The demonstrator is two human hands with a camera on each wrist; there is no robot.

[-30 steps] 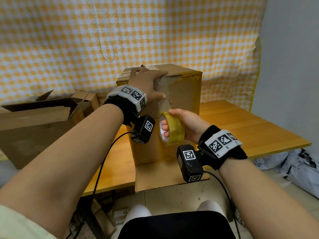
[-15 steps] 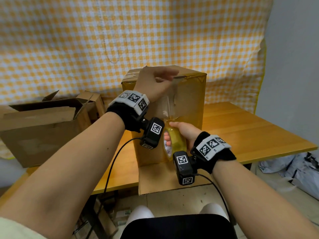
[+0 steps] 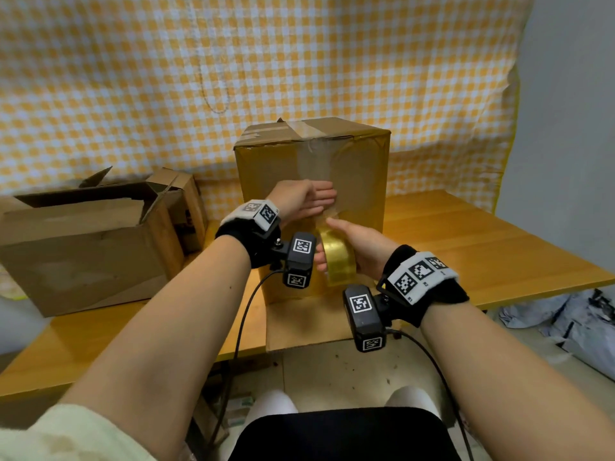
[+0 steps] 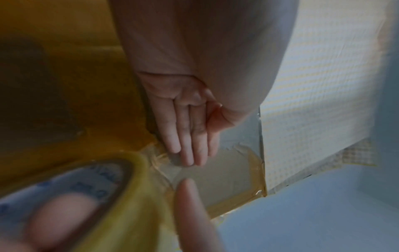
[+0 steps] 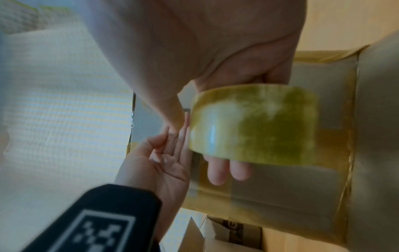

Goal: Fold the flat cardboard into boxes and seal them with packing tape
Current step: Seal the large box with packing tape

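A tall cardboard box (image 3: 359, 168) stands upright on the wooden table (image 3: 482, 247), with clear tape running over its top edge and down its near face. My left hand (image 3: 309, 199) lies flat with straight fingers (image 4: 190, 141) pressing the tape strip against that face. Just below it my right hand (image 3: 352, 251) grips the yellowish roll of packing tape (image 3: 337, 257), fingers through its core and thumb stretched along the top. In the right wrist view the tape roll (image 5: 254, 124) fills the middle, with fingertips (image 5: 226, 172) showing under it.
An open, partly folded cardboard box (image 3: 90, 241) lies on the table's left side. A loose cardboard flap (image 3: 306, 321) hangs over the table's front edge below the tall box. Checked cloth covers the wall behind. Grey bags (image 3: 572, 324) lie on the floor at right.
My left hand has come down from the box's top edge to the middle of its near face, smoothing the tape. The right hand with the roll stays low near the face.
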